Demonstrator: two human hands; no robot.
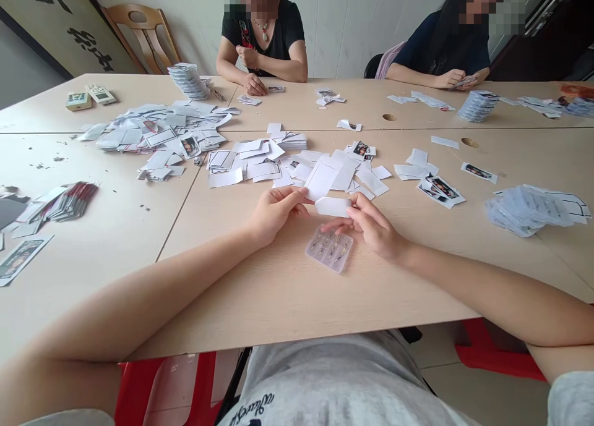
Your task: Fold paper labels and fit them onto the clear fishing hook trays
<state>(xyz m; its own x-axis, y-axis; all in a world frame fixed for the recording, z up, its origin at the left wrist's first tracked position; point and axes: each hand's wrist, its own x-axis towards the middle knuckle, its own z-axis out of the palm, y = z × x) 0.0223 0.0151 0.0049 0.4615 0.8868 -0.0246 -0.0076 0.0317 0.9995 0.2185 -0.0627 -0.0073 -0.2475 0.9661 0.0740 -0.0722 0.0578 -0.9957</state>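
Pale worktop (260, 302): one clear-plastic stack (526, 209) at right, loose paper slips (160, 136) plentiful; looks partway. Left hand (277, 209) pinches white card (322, 177); right hand (377, 225), smaller white slip (331, 206).

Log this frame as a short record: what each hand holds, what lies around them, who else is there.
Left hand: appears to pinch a larger white card
Right hand: holds a small white slip
Closest on table: clear compartment box with small items
Beyond: scattered white paper pieces
Far right: clear plastic pile
Across: seated person in black; seated person in dark blue
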